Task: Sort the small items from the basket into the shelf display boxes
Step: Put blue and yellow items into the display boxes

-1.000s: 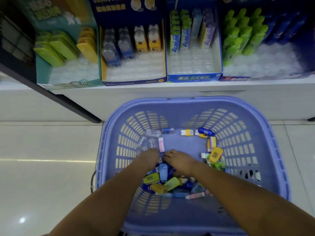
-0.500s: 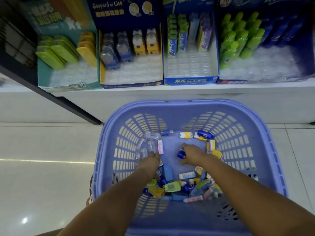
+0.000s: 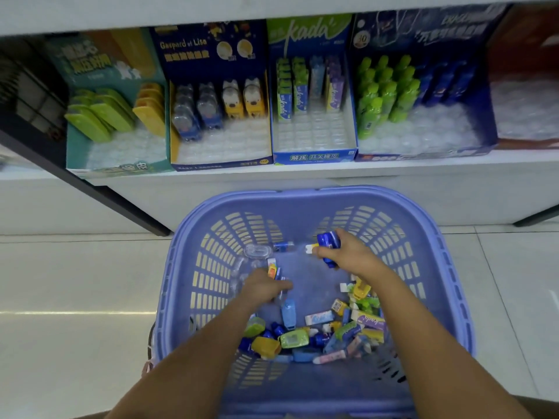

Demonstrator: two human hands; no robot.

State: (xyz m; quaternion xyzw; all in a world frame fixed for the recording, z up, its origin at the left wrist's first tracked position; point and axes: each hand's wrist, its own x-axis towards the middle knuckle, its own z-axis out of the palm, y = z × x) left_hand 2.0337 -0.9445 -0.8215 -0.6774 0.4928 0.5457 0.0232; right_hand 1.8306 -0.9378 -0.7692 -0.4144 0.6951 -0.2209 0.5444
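While left hand [image 3: 266, 290] grips small items [image 3: 272, 271], right hand [image 3: 348, 257] clasps a blue item [image 3: 328, 244].

lilac slotted basket [image 3: 314, 196] lower centre | colourful small items [image 3: 317, 337] heaped in its lower-right bottom | blue item [image 3: 328, 246] held up at centre | display boxes [image 3: 220, 158] partly stocked, upper frame row

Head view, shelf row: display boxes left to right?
Teal box → Gaspard et Lisa box → kada box → dark blue box of green bottles → red-brown box at the right edge.
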